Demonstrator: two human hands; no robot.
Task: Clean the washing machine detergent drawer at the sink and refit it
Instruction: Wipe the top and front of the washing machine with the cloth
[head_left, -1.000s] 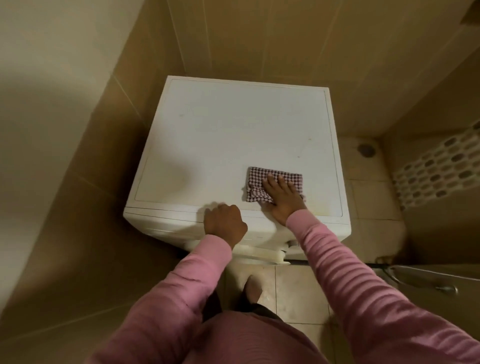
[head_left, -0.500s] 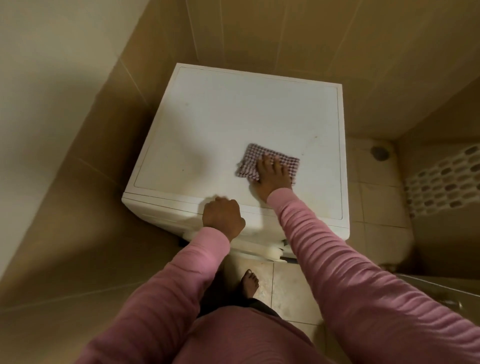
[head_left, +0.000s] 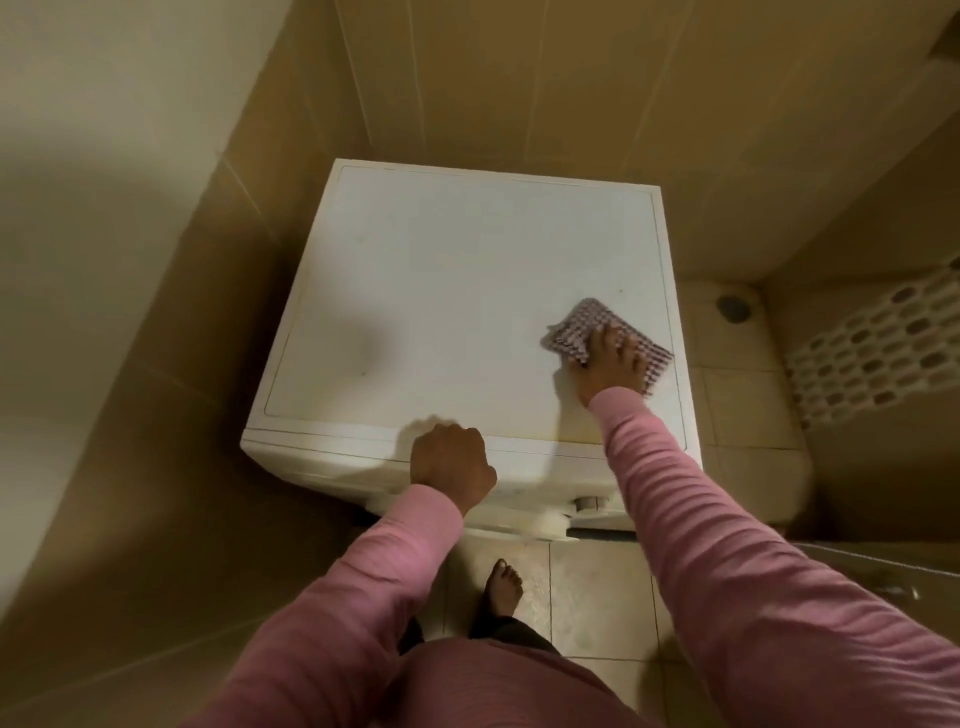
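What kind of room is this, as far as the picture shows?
Most likely a small bathroom or laundry corner: a white washing machine stands against beige tiled walls, and a floor drain sits in the tiled floor beside it.

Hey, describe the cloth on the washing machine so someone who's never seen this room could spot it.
Find the white washing machine in the tiled corner. Near the right edge of its top, the right hand presses a small cloth flat. It is the only patterned thing there: dark-and-white checks.
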